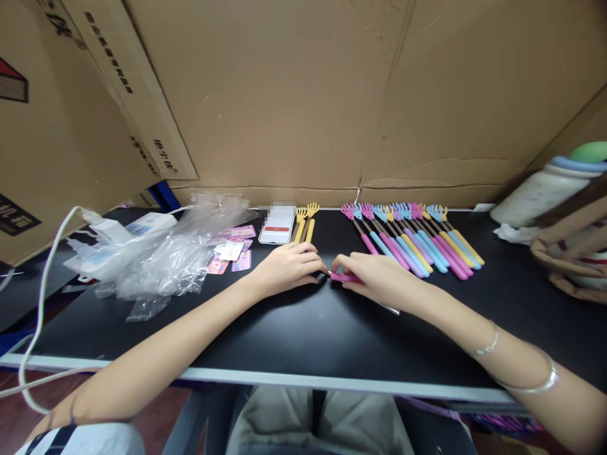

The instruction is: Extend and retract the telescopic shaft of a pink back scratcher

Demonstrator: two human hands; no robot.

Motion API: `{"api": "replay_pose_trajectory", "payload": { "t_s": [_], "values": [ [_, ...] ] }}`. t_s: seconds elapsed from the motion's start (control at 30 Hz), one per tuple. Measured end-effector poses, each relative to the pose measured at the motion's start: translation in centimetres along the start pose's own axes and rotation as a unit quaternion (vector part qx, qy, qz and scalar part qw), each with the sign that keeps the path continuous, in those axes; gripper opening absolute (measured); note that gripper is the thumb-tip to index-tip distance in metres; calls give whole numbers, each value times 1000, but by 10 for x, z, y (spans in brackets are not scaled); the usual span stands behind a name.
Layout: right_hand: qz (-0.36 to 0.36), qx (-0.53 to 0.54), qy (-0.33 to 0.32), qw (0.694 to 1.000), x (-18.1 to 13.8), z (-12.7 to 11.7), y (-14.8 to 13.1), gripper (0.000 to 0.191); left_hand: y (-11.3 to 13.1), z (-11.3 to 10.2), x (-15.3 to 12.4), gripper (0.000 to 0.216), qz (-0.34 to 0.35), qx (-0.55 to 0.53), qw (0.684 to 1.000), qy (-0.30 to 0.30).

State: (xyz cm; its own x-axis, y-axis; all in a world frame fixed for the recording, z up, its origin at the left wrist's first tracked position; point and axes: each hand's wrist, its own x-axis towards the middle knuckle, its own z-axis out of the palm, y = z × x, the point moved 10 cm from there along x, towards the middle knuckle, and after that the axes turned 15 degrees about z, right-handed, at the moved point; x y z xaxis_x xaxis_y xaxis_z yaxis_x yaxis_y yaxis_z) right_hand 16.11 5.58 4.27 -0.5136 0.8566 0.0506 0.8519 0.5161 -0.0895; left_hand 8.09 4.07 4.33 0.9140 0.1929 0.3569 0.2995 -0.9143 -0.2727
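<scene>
My right hand [374, 273] is closed round a pink handle [342, 277], like those of the back scratchers nearby. A thin metal end shows at the handle's left tip, close to the fingertips of my left hand [290, 265]. My left fingers are bent together low over the table; what they grip is hidden. A silvery rod end [391, 309] sticks out under my right hand. Behind it lies a row of back scratchers [412, 240] with pink, blue, purple and yellow handles. Two or so yellow back scratchers [306, 224] lie behind my left hand.
A phone [276, 225] lies left of the yellow scratchers, beside small printed cards [231, 248]. Clear plastic bags [165, 265] cover part of a white power strip [147, 225]. At the right are a bottle [545, 189] and a brown bag [573, 246]. Cardboard [294, 95] walls the back.
</scene>
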Motion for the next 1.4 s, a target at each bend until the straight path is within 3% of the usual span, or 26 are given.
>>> {"api": "replay_pose_trajectory", "payload": {
  "t_s": [0.37,0.77,0.97,1.1,1.23,1.4],
  "values": [
    [-77,89,0,993,0,5,-18,17,1,9,3,25,-12,-5,999,-34],
    [-76,138,-55,986,-2,7,-16,16,3,-2,1,4,-20,-70,996,-47],
    [-74,150,-62,984,0,1,-8,27,-3,-2,-6,11,-59,-109,990,-69],
    [-64,194,-26,979,6,-8,1,30,-5,-2,-9,10,-64,-99,992,-51],
    [-24,265,57,962,14,-13,13,27,1,0,-5,17,-53,-77,995,-21],
    [-6,270,114,956,14,-9,16,24,6,5,1,8,-52,-56,997,-19]
  ]
}}
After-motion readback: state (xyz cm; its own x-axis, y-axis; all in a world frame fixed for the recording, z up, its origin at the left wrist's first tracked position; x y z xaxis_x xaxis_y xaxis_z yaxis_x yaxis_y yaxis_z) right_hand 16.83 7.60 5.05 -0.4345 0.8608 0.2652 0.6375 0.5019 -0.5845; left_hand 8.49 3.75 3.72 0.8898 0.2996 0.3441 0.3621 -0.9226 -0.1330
